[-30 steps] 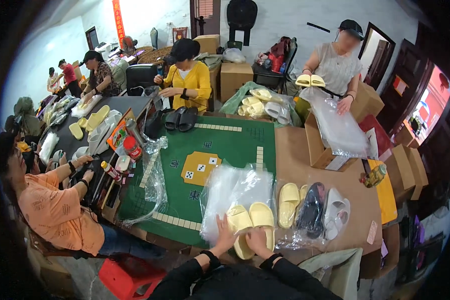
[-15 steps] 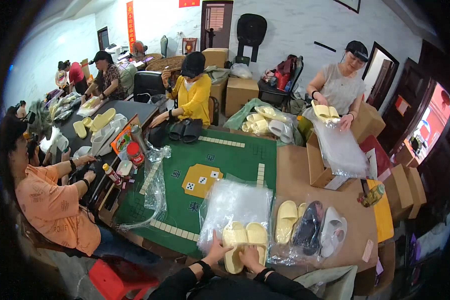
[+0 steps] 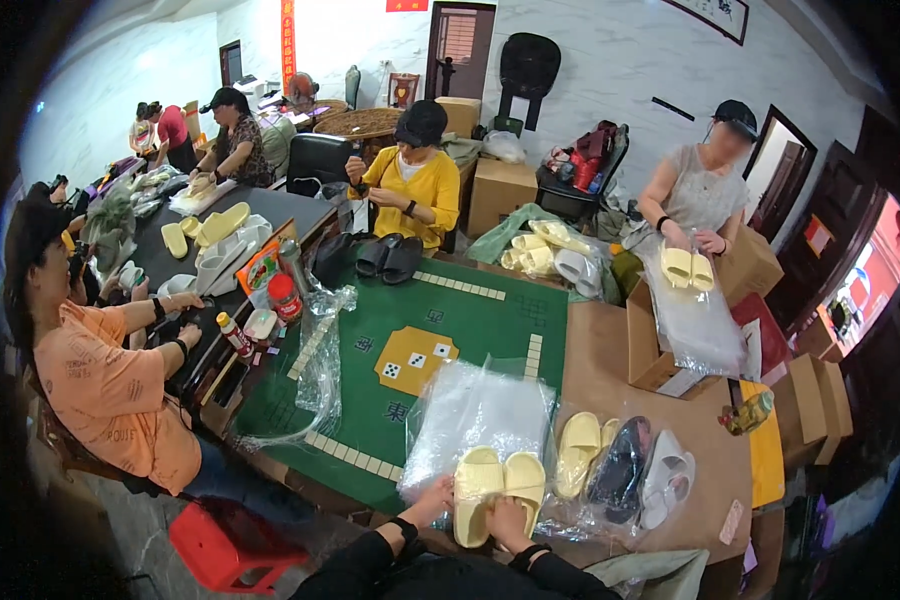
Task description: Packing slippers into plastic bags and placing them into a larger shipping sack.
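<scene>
The person's right hand (image 3: pixel 508 518) is curled and closed on a pair of pale yellow slides (image 3: pixel 479 497) at the near edge of the table, over the lower part of a stack of clear plastic bags (image 3: pixel 478 408). The left hand (image 3: pixel 434 497) lies along the left slide's outer edge; whether its fingers pinch it, I cannot tell.

Just right, clear wrapping covers yellow slides (image 3: pixel 576 456), a dark pair (image 3: pixel 622 470) and pale grey ones (image 3: pixel 667 478). An open cardboard box (image 3: pixel 645 352) bears more clear bags (image 3: pixel 708 330) across its top. Near the left edge stand a red-lidded jar (image 3: pixel 285 297) and a yellow-capped bottle (image 3: pixel 233 335). At the far side, a green sack (image 3: pixel 489 238) spills open around yellow and grey footwear (image 3: pixel 533 248).

The surface is a green mahjong mat (image 3: pixel 470 325) with a printed orange centre, beside brown cardboard (image 3: pixel 715 425); crumpled film (image 3: pixel 320 375) lies on the mat's left, black slides (image 3: pixel 403 260) at its far edge. A red stool (image 3: pixel 228 545) stands on the floor at lower left.

Co-workers sit or stand around; one in orange (image 3: pixel 115 400) sits at left, one in yellow (image 3: pixel 410 195) across the table. Behind are wicker trays (image 3: pixel 358 124), a closed carton (image 3: pixel 502 195) and marbled white walls (image 3: pixel 610 60).
</scene>
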A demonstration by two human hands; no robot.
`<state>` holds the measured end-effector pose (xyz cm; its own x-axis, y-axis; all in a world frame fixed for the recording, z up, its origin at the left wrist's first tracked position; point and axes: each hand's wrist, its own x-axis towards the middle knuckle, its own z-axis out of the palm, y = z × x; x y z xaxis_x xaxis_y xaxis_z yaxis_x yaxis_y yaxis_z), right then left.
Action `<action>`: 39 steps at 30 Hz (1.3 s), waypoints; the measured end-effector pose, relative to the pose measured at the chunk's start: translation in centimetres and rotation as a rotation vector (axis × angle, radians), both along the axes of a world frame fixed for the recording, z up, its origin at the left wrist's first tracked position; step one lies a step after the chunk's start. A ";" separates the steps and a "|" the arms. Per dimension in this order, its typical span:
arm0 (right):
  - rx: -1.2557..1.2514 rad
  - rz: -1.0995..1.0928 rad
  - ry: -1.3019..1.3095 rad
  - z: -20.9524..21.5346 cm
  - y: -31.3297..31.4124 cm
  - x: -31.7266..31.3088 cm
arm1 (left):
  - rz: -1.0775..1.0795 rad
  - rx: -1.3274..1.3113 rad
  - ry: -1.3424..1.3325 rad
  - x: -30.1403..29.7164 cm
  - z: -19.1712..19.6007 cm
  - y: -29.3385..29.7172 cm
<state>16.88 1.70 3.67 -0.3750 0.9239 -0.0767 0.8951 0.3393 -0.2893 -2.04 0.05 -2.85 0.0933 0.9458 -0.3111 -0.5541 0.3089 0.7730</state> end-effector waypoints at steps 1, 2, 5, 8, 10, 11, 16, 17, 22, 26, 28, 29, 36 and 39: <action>-0.002 0.011 -0.009 -0.3 -0.2 0.4 | 0.017 -0.005 -0.270 -0.1 -1.6 -0.1; -0.003 0.015 -0.020 -0.6 -0.3 0.9 | 0.008 -0.009 -0.275 -0.7 -1.1 -0.2; 0.109 0.026 0.012 -1.5 -0.3 1.2 | 0.060 -0.210 -0.565 -1.9 1.4 -0.2; -0.043 0.119 -0.025 0.6 -0.2 0.7 | 0.053 -0.343 -0.059 -1.4 2.7 0.3; 0.082 0.104 -0.032 0.9 -0.3 -0.1 | -0.043 -0.130 0.367 -1.5 0.5 0.9; 0.070 0.098 -0.025 0.8 0.0 0.0 | 0.060 -0.173 0.326 -1.0 0.7 1.4; 0.111 0.074 -0.008 0.6 -0.2 0.6 | 0.042 -0.184 0.305 -0.7 -0.7 1.1; 0.093 0.067 -0.010 0.6 -0.3 0.8 | 0.029 -0.181 0.282 -0.6 -0.4 1.0; 0.035 0.058 -0.022 0.8 -0.6 1.1 | 0.041 -0.229 0.171 -0.1 1.4 1.1; 0.025 0.058 0.003 0.9 -0.2 1.3 | -0.036 -0.182 0.136 -0.8 1.3 1.0; 0.004 0.049 0.002 1.0 0.0 1.4 | -0.047 -0.180 0.169 -0.6 1.3 0.9; 0.058 0.059 0.003 1.1 0.0 1.4 | -0.056 -0.181 0.199 -0.6 1.5 0.9; 0.160 -0.040 0.017 0.4 0.6 0.8 | -0.155 -0.201 0.300 -0.8 1.8 0.3; 0.042 -0.070 -0.008 0.2 1.4 0.7 | -0.334 -0.276 0.663 -0.7 2.9 0.3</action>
<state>17.56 3.14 3.89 -0.3093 0.9501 -0.0406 0.9192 0.2878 -0.2687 -2.70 0.36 0.04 0.0715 0.7808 -0.6207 0.1508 0.6067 0.7805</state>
